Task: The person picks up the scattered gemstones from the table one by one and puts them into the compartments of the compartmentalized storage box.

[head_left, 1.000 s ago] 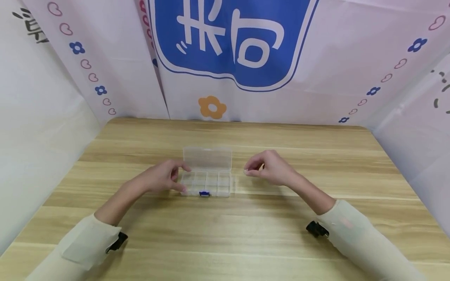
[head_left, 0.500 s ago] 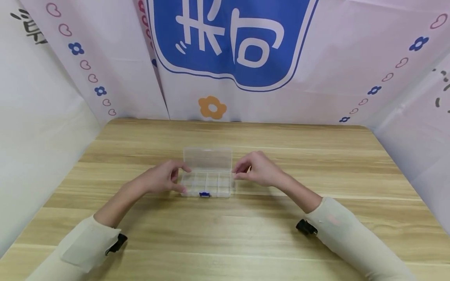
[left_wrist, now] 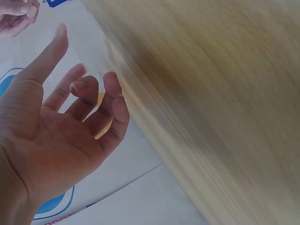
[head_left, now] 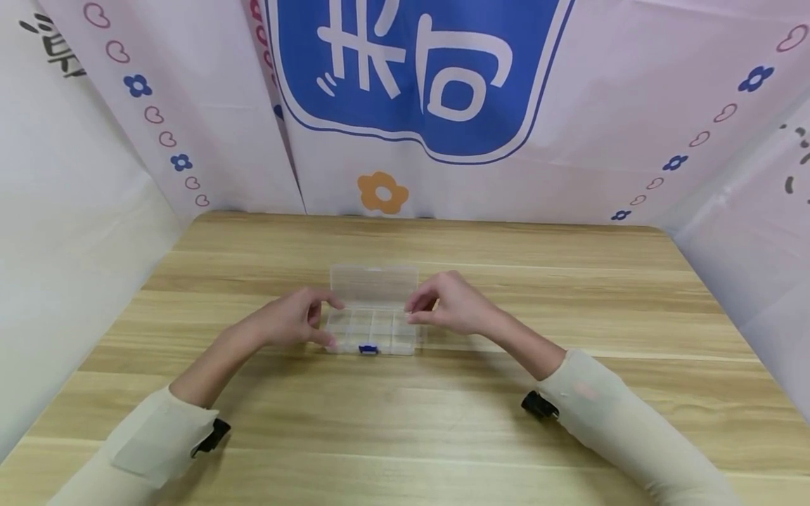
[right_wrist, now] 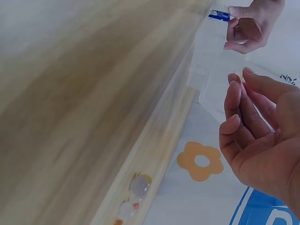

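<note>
A clear plastic compartment box (head_left: 361, 329) stands on the table with its lid (head_left: 373, 287) raised and a blue latch (head_left: 368, 349) at the front. My left hand (head_left: 292, 320) grips the box's left end, thumb at the front corner and index finger at the back. Over the right end, close above the back compartments, is my right hand (head_left: 452, 306). Its thumb and index finger pinch a small, round, pale thing (left_wrist: 31, 11), mostly covered by the fingertips in the head view. The left hand's other fingers are loosely bent in the left wrist view.
The wooden table (head_left: 405, 422) ends at a white cloth backdrop (head_left: 569, 126) with a blue sign and an orange flower. Several small, round, shiny things (right_wrist: 139, 185), clear with orange and yellow bits, show low in the right wrist view.
My right hand has moved left with the pinched pale thing, from beside the box to over its right end. The left hand and the box have stayed in place.
</note>
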The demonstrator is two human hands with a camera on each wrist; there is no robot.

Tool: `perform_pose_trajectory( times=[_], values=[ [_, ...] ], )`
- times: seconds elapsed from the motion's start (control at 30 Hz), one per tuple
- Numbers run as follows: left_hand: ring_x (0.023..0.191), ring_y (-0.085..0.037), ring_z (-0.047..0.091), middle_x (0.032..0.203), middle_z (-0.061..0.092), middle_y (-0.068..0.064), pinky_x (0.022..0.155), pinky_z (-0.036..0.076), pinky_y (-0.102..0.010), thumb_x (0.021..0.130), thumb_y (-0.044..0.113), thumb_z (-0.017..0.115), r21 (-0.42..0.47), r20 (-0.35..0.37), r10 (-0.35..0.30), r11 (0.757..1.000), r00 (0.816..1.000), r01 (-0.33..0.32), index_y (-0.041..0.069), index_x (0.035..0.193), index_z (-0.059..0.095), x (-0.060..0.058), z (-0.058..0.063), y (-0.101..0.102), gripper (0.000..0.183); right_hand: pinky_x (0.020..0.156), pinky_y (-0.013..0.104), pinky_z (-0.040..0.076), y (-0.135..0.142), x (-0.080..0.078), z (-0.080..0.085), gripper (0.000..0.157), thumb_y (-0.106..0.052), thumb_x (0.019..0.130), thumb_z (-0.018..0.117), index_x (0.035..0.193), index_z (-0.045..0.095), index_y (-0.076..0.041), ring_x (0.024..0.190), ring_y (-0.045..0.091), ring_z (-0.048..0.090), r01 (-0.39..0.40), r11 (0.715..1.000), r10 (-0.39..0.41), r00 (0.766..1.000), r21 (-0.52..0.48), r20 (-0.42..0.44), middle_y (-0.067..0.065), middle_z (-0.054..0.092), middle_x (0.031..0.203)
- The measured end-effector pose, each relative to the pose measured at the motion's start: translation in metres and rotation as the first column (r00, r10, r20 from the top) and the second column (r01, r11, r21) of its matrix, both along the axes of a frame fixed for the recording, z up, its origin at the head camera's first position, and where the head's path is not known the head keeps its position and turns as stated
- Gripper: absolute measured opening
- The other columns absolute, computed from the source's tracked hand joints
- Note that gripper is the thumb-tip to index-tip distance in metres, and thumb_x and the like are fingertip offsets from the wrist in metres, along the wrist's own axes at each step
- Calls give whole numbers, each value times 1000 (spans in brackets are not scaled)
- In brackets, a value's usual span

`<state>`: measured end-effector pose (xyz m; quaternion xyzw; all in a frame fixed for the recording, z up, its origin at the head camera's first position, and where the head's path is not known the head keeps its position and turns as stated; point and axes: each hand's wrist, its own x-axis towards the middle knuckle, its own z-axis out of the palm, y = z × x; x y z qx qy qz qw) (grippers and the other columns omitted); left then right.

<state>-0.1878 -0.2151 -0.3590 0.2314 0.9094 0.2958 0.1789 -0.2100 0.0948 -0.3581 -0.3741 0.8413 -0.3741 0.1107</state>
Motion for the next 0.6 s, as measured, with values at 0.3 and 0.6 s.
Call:
perform_pose_trajectory(
  times=[0.3,0.6],
  values=[
    [64,-14,45,68,49,0,59,39,-28,83,19,89,-7,1,1,1000,1000,-1,-6,131,63,-1,0,0,61,71,22,57,-13,-2,-1,6,-5,92,79,95,79,0,77,7,70,-16,1000,16,1000,-13,13,3,77,86],
    [64,-14,45,69,50,-1,58,39,-28,82,18,89,-16,-10,1,1000,1000,-1,-6,129,64,-1,0,0,59,66,22,54,-28,-2,-1,7,-8,91,80,95,82,-3,74,7,67,21,1000,-22,999,19,45,1,77,86]
  ],
)
